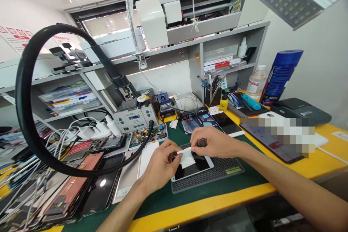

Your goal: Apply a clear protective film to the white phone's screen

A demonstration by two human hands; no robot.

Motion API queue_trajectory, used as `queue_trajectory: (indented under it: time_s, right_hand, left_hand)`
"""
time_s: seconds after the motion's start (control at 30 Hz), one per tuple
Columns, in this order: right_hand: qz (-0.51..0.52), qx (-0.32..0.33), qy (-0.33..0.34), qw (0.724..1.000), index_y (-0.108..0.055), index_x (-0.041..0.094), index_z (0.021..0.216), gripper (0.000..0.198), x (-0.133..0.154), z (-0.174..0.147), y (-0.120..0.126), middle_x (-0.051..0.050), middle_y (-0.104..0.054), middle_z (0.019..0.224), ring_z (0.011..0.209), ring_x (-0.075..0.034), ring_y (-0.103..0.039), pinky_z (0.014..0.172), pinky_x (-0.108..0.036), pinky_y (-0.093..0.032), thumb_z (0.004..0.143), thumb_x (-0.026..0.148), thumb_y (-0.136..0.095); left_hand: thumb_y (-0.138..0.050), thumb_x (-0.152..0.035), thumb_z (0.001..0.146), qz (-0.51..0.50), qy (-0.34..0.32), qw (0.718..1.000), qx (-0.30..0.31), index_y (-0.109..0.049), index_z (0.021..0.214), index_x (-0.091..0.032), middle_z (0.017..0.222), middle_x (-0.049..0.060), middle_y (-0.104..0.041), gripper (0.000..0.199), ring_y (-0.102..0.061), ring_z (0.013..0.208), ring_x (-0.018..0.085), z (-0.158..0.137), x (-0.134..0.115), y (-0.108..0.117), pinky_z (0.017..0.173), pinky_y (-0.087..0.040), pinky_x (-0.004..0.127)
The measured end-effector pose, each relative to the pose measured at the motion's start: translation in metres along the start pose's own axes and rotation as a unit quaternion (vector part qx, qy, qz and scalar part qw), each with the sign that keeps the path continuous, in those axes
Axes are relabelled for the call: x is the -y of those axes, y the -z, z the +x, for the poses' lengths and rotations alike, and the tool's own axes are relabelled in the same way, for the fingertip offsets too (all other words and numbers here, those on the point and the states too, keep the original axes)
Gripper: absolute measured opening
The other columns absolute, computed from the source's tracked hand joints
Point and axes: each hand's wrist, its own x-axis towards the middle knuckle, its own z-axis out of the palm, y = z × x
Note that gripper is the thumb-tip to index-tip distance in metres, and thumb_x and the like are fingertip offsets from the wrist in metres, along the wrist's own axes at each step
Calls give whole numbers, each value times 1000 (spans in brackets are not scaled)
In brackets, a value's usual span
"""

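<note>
A small white wipe [187, 158] is stretched between my two hands above a white-framed phone [198, 168] with a dark screen. My left hand [164, 163] pinches the wipe's left corner between thumb and fingers. At the other corner, my right hand [208, 142] pinches it the same way. Under the phone lies a dark perforated mat [217, 172], itself on a green work mat [244, 183]. The wipe covers part of the screen; whether it touches the glass I cannot tell.
Left stand stacked phone parts [76, 185], a tray of circuit boards [159, 132] and a hot air station [136, 119]. Its black hose [20, 90] loops in front. Behind are a tool holder [213, 94] and a yellow bottle [223, 102]. A large dark phone [269, 143] lies right.
</note>
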Motion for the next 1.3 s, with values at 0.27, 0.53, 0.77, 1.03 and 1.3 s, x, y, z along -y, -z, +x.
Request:
queue_trajectory:
  time_s: [0.27, 0.53, 0.77, 1.03, 1.3]
  right_hand:
    - [-24, 82, 9, 996, -76, 22, 78, 10, 6, -3, 2, -4, -75, 88, 81, -20, -64, 71, -29, -45, 81, 17, -68]
    - [-79, 41, -57, 994, -77, 17, 86, 22, 0, 2, -10, -11, -74, 88, 86, -27, -64, 71, -34, -42, 92, 30, -60]
    - [-74, 45, -64, 994, -78, 19, 91, 21, -10, 5, -23, -11, -72, 98, 99, -31, -63, 82, -37, -43, 89, 38, -69]
    - [-22, 7, -51, 998, -74, 20, 86, 15, 2, 8, -17, -4, -71, 84, 74, -18, -60, 62, -27, -40, 92, 30, -64]
    - [2, 31, -30, 999, -75, 19, 88, 12, 12, 2, -11, -3, -74, 85, 74, -17, -60, 63, -26, -40, 90, 25, -65]
  left_hand:
    - [-51, -15, 90, 140, -63, 985, 81, -74, 107, -27, 115, 3, -62, 31, -51, 59, 11, -8, -3, 6, 61, -41, 30]
    - [-51, -25, 95, 169, 11, 985, 34, -71, 111, -22, 109, 5, -63, 26, -58, 64, 15, -3, 1, 6, 63, -44, 31]
    - [-58, -33, 94, 168, 38, 985, 31, -73, 102, -23, 101, 5, -63, 19, -61, 75, 20, 2, 7, 1, 68, -42, 33]
    - [-62, -30, 93, 107, 22, 994, -2, -69, 107, -24, 100, 2, -64, 17, -60, 77, 18, 6, 6, 1, 68, -43, 30]
    - [-62, -25, 92, 94, -37, 994, 27, -68, 88, -25, 94, 1, -64, 7, -60, 90, 19, 0, 0, 6, 77, -42, 31]
